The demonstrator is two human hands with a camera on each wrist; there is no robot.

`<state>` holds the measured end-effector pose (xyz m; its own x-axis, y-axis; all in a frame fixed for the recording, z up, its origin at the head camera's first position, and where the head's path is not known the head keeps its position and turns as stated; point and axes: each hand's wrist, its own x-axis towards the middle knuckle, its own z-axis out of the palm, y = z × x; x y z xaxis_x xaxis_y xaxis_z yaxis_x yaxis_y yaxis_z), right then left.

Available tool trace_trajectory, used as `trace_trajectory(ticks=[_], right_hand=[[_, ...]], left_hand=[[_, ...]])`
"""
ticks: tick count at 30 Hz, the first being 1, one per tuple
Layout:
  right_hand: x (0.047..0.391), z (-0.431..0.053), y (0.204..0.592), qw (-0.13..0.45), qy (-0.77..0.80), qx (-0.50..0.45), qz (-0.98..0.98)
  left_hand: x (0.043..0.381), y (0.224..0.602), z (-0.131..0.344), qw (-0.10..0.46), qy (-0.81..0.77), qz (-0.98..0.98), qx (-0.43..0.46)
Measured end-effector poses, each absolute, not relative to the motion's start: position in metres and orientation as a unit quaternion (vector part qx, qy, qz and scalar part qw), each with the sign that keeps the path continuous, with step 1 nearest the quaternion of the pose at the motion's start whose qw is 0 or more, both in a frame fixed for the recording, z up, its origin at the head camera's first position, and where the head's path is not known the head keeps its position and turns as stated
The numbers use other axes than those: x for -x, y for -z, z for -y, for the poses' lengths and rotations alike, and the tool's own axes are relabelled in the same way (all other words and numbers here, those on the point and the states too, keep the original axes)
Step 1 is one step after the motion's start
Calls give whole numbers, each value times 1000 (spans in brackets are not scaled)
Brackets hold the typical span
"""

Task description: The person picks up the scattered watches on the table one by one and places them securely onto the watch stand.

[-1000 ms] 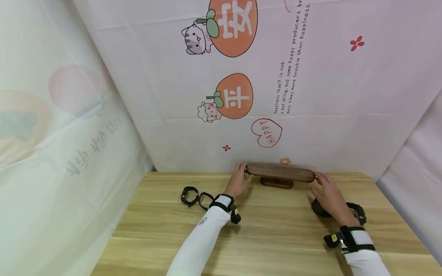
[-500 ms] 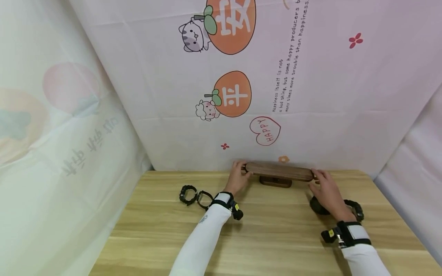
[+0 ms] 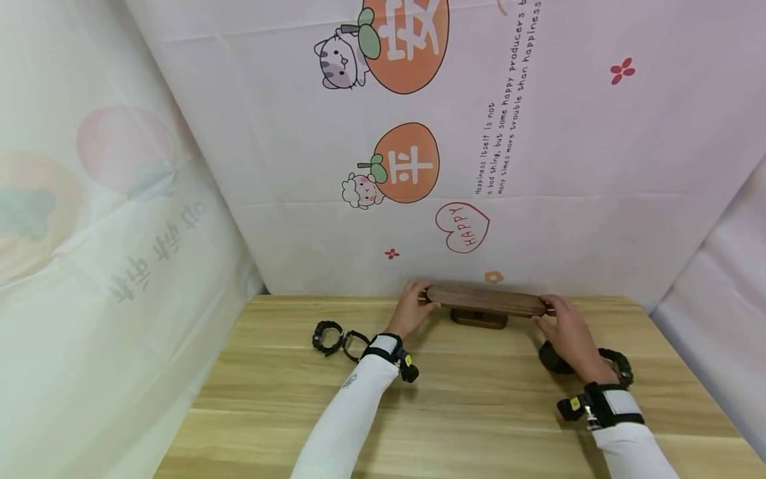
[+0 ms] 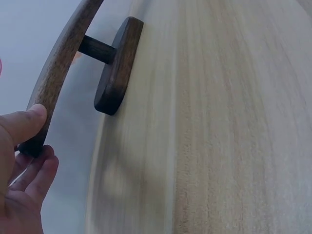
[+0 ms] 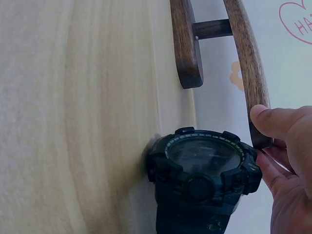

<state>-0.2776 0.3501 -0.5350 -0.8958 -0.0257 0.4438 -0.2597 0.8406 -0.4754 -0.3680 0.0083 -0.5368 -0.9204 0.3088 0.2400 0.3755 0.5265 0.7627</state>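
Note:
A dark wooden T-shaped display stand stands at the table's back edge, its long bar on a short post above an oblong base. My left hand pinches the bar's left end, thumb on the near face and fingers beyond and below it. At the other end, my right hand pinches the bar the same way, as the right wrist view confirms. A black digital-style wristwatch lies on the table close beside the right hand, partly hidden by the forearm in the head view.
Two more black watches lie left of my left wrist: a chunky one and a slimmer one touching the sleeve's outline in this view. Behind the wooden table hangs a white printed cloth, close to the stand.
My right hand has shifted slightly inward, its thumb and fingers closing over the bar's end. The left hand has settled further onto its end. The stand has stayed in place.

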Motion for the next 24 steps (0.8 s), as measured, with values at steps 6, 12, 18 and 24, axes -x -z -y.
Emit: trace_trajectory(ticks=[6,12,18,24], right_hand=[[280,-348,532,216,-262,-87,937],[281,-344,533,246,-248,-117,930],[279,-336,531,263,-246,-129,924],[277,-328,535,265,-242,-146,922]], left_hand=[[367,534,-1,55,444,870,209],[365,535,6,50,450,866,214],[360,534,16,40,460,861,213],[350,533,30,38,451,869,201]])
